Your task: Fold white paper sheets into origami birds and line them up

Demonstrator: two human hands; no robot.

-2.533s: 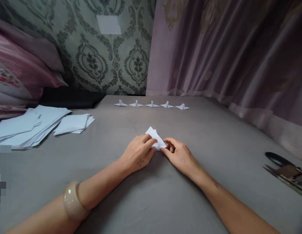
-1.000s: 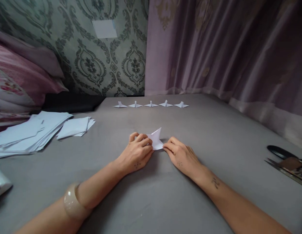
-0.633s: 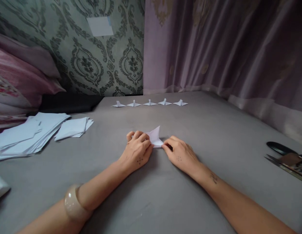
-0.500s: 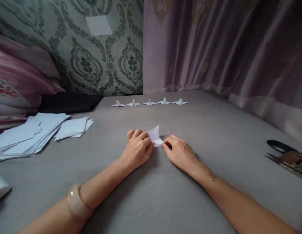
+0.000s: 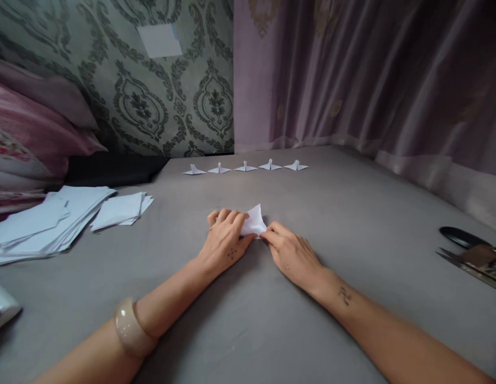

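Note:
A small piece of folded white paper (image 5: 254,221) lies between my hands on the grey cloth surface (image 5: 248,320), one pointed flap standing up. My left hand (image 5: 228,232) covers its left part, with the thumb along the near edge and the fingers bent over it. At the right corner, my right hand (image 5: 290,248) pinches the paper between thumb and forefinger. The paper's left side is hidden under my left hand. Farther back stands a row of several folded paper birds (image 5: 245,167), wings spread.
On the left are a stack of white sheets (image 5: 82,205) and a smaller pile of cut paper (image 5: 119,209). A pink patterned cushion (image 5: 36,122) and black cloth (image 5: 112,172) lie behind them. Scissors (image 5: 464,237) rest at the right edge. A white cylinder (image 5: 3,304) shows at left.
My right hand has shifted slightly left, closer to my left hand, at the paper's right corner. The raised flap looks wider and leans a little differently.

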